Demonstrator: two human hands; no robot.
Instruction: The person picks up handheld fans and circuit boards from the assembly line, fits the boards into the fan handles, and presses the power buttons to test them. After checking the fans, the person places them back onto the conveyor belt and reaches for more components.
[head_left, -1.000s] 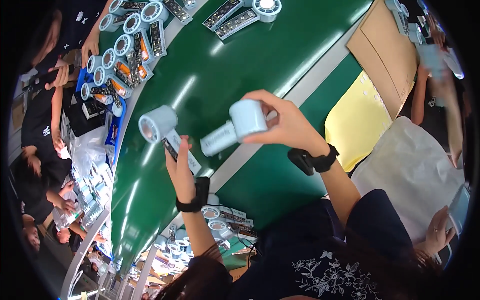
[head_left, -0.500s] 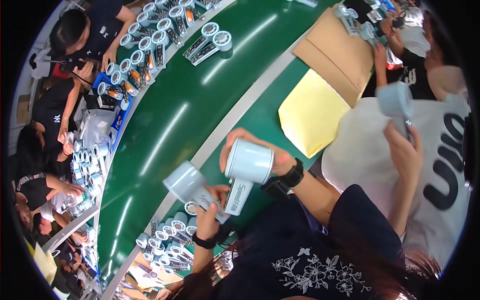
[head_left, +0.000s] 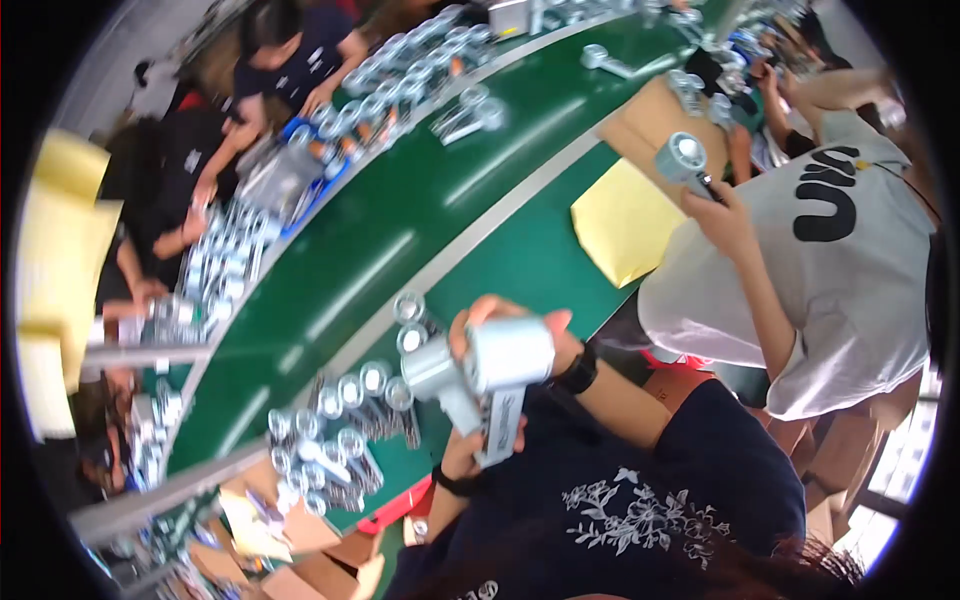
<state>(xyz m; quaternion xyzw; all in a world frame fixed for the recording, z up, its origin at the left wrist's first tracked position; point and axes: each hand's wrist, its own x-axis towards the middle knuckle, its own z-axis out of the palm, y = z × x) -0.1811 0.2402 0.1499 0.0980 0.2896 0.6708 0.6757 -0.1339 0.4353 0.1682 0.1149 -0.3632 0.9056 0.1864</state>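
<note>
Two light blue handheld fans are close together in front of my chest. My right hand, with a black watch on its wrist, is wrapped round the cylindrical head of the right fan. That fan's handle points down. Lower down, my left hand is closed round the handle of the left fan, which tilts with its head up and to the left. Some left fingertips show beside the right fan's handle; whether they grip it too, I cannot tell. The fans overlap, and parts of my fingers are hidden behind them.
Several fans stand grouped on the green table left of my hands. A green conveyor belt curves past beyond. A yellow sheet and cardboard lie ahead. At right, a co-worker in a white shirt holds another fan.
The view has swung, bringing more of the right-hand co-worker into sight. My two fans have come closer together and overlap more. The co-worker's fan has turned and tilted.
</note>
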